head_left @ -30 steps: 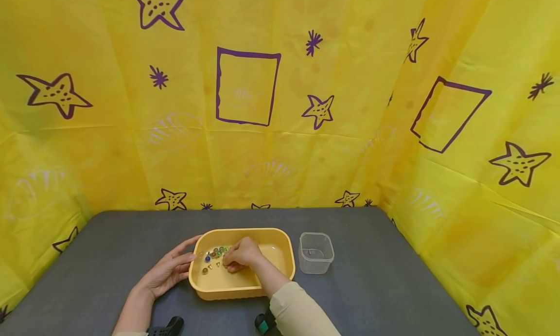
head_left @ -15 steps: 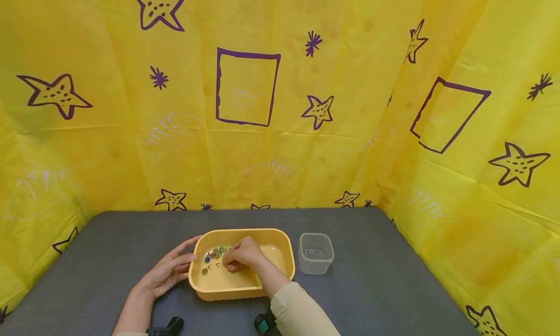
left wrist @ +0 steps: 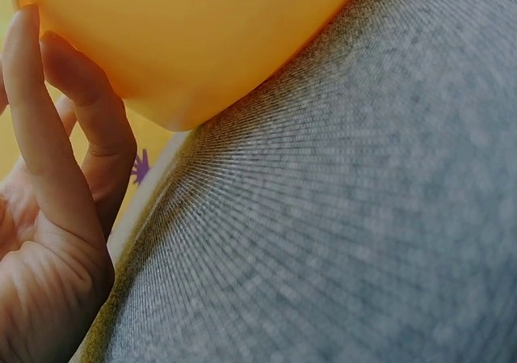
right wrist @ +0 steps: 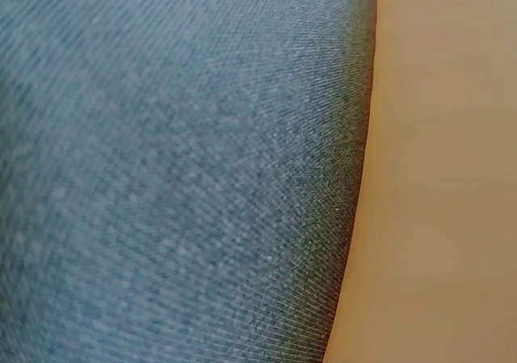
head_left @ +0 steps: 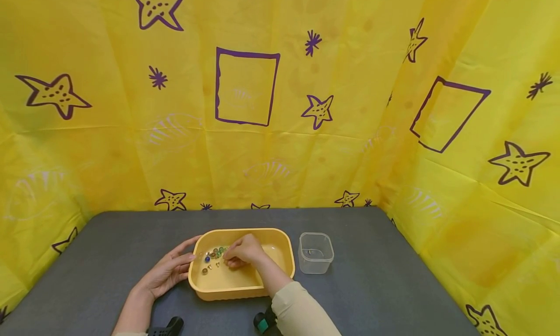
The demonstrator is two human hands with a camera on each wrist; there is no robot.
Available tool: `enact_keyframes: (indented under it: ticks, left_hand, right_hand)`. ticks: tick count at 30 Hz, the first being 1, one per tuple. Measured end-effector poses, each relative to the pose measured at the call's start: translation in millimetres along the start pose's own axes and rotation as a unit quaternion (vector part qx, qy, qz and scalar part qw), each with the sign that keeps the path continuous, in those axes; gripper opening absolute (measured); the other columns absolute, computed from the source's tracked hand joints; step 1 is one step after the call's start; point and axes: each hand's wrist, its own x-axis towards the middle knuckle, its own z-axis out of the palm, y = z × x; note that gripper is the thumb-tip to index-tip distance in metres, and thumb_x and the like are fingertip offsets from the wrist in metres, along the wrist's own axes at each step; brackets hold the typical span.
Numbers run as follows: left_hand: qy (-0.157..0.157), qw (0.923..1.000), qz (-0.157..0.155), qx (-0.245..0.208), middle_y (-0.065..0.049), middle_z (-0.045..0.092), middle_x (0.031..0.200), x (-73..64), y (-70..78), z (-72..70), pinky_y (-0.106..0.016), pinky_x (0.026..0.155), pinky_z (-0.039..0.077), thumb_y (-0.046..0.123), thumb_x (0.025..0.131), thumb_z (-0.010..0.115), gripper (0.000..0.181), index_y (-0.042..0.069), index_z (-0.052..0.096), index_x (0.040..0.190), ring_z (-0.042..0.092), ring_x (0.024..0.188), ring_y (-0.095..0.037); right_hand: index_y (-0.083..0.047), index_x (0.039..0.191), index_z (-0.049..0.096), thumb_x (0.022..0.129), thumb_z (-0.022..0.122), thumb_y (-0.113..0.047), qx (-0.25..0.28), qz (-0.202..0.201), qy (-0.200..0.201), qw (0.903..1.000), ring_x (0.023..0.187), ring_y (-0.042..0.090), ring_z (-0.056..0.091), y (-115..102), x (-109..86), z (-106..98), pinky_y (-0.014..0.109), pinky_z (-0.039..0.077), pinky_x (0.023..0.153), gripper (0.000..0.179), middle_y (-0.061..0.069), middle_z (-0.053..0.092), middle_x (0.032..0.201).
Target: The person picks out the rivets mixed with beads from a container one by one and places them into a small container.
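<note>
The right grip (head_left: 244,252), fingers bunched low inside the yellow tray (head_left: 238,294), hid whether it pinched anything. Glassy beads (head_left: 221,250) and small brassy pieces (head_left: 218,264) lay near it, toward nine o'clock. The left grip (head_left: 164,274), fingers loosely extended, touched the tray's nine-o'clock end.

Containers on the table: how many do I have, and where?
2. The yellow tray sits between the left hand and the other one, with the right hand reaching in; the clear plastic container stands to its right. Neither is hidden.
</note>
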Motion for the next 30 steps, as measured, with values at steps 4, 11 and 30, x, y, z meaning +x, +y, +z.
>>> enact_keyframes:
  ticks: [4,11,30]
  left_hand:
    - [0.003,1.0000,-0.001,0.002,-0.003,0.065,0.128,-0.5,-0.1,0.6,-0.026,0.089,0.060,0.010,0.107,0.040,0.042,0.041,0.045,0.135,0.070,0.110,-0.014]
    - [-0.007,1.0000,0.005,-0.005,-0.003,0.065,0.128,-0.5,0.0,0.8,-0.026,0.089,0.060,0.009,0.107,0.039,0.042,0.040,0.045,0.135,0.070,0.110,-0.015]
    - [-0.018,0.9996,0.012,-0.015,-0.004,0.065,0.128,0.0,-0.2,0.5,-0.025,0.089,0.060,0.008,0.107,0.037,0.043,0.039,0.046,0.135,0.071,0.109,-0.015]
  right_hand:
    - [0.002,0.079,0.077,0.080,0.079,-0.002,-0.005,0.001,0.004,1.0000,0.048,0.008,0.059,-2.3,-1.9,-0.5,0.022,0.059,0.051,0.005,0.007,0.070,0.063]
    - [0.004,0.081,0.077,0.081,0.078,-0.001,0.006,-0.015,-0.008,0.9998,0.049,0.008,0.059,-4.2,-2.6,-2.0,0.022,0.059,0.052,0.005,0.015,0.074,0.070]
    - [0.005,0.089,0.077,0.083,0.076,-0.003,0.012,-0.035,-0.023,0.9990,0.054,0.008,0.064,-8.1,3.6,-22.5,0.032,0.064,0.063,0.010,0.019,0.077,0.084]
